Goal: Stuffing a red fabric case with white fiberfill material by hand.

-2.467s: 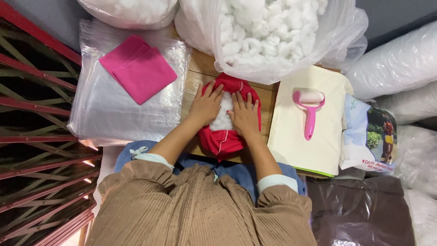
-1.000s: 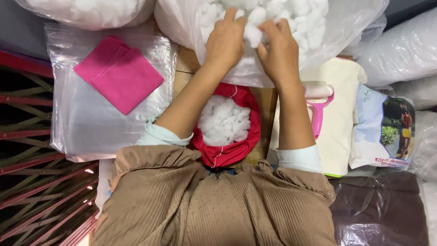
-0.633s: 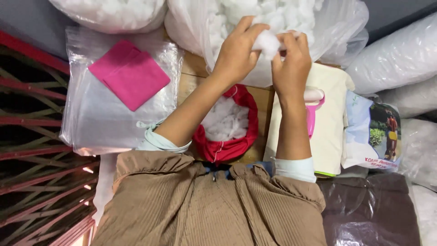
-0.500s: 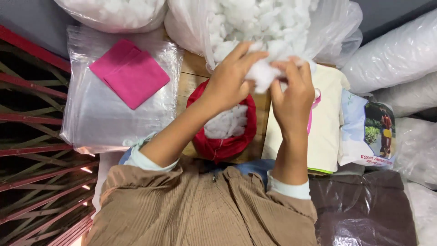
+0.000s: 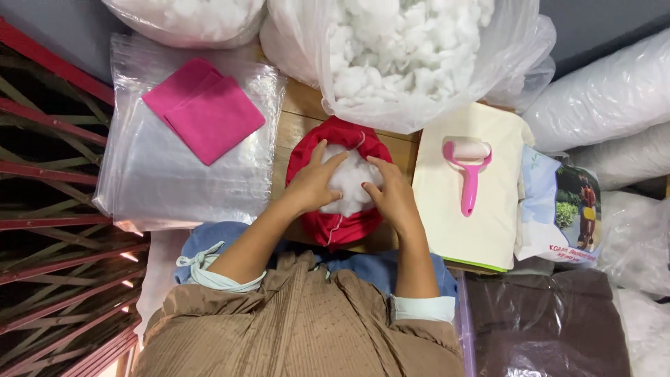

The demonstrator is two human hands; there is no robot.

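A red fabric cover lies open on the wooden table in front of me, packed with white stuffing. My left hand presses on the left side of the stuffing with fingers spread. My right hand presses on its right side. Both hands rest on the fluff inside the cover's opening. Just beyond it stands a big clear plastic bag full of the same white stuffing.
A folded pink cloth lies on a stack of clear plastic bags at the left. A pink lint roller rests on cream fabric at the right. More filled bags sit far right. Red metal bars border the left.
Both hands came down from the big bag with a clump of white stuffing and now press it into the red cover.
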